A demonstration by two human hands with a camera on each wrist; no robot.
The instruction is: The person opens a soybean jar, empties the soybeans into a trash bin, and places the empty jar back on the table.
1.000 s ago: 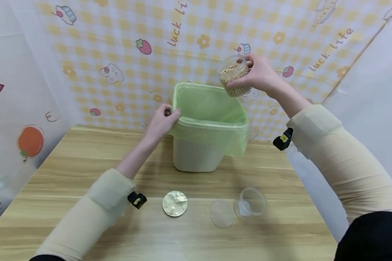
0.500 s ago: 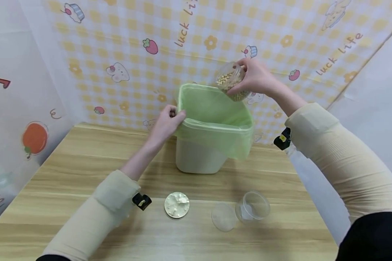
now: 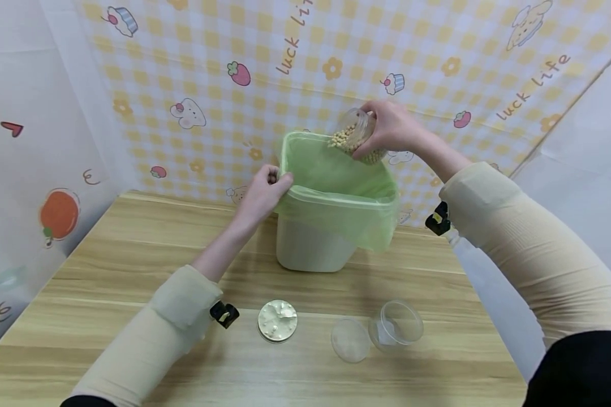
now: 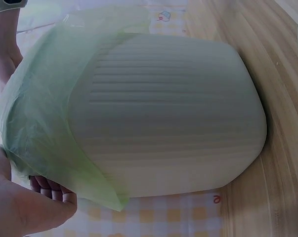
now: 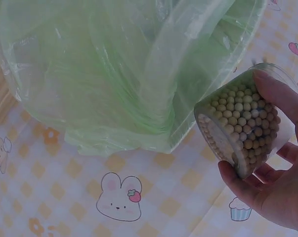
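Note:
My right hand [image 3: 394, 127] grips a clear plastic jar [image 5: 240, 123] of soybeans, tilted with its mouth toward the left, over the right back part of a trash bin. The soybeans [image 3: 343, 137] have slid to the jar's mouth. Green liner bag [image 3: 336, 217] covers the rim of the white bin [image 3: 310, 249] and drapes over its outside. At the left corner of the rim, my left hand [image 3: 265, 192] pinches the bag's edge. In the left wrist view, curled fingers [image 4: 52, 190] show beside the bag.
On the wooden table [image 3: 158, 243], a round lid with a silvery top [image 3: 277, 320] lies in front of the bin. A flat clear disc [image 3: 350, 340] and a clear empty tub [image 3: 397, 326] sit to its right. Behind stands a checked wall covering [image 3: 183, 73].
The jar has come lower and tipped further to the left, and the soybeans have shifted to its mouth. My left hand keeps hold of the bin's edge. The head view has shifted slightly.

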